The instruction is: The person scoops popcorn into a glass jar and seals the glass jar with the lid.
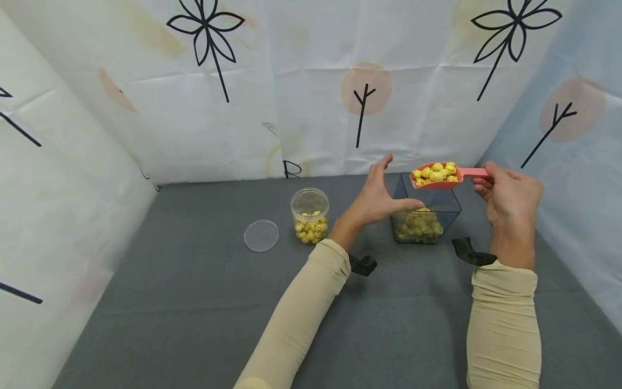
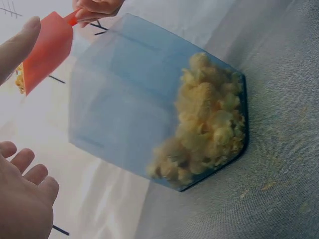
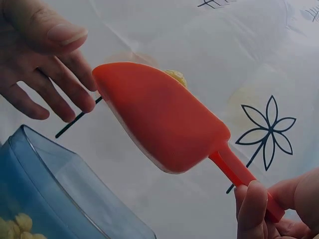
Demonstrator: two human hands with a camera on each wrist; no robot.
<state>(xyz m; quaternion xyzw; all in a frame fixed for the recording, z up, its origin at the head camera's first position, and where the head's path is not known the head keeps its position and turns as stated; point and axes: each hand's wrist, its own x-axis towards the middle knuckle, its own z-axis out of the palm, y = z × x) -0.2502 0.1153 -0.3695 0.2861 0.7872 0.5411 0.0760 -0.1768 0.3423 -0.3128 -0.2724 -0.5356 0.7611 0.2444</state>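
The red scoop (image 1: 435,185), its bowl heaped with yellow popcorn (image 1: 436,173), sits above the box (image 1: 441,204), its handle pinched by the right hand (image 1: 512,197) at the box's right. At the box's left, the left hand (image 1: 376,199) spreads its fingers, holding nothing, its thumb covering part of the box in the head view. Farther left of the box stand a jar (image 1: 310,219) partly full of popcorn and, beyond it, a flat clear lid (image 1: 261,236).

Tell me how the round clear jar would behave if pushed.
The jar is probably light for its size, since the popcorn inside looks puffed and fills only the lower part. With that load low down, a gentle push would likely slide it rather than tip it. Knocked over, its round wall could let it roll.
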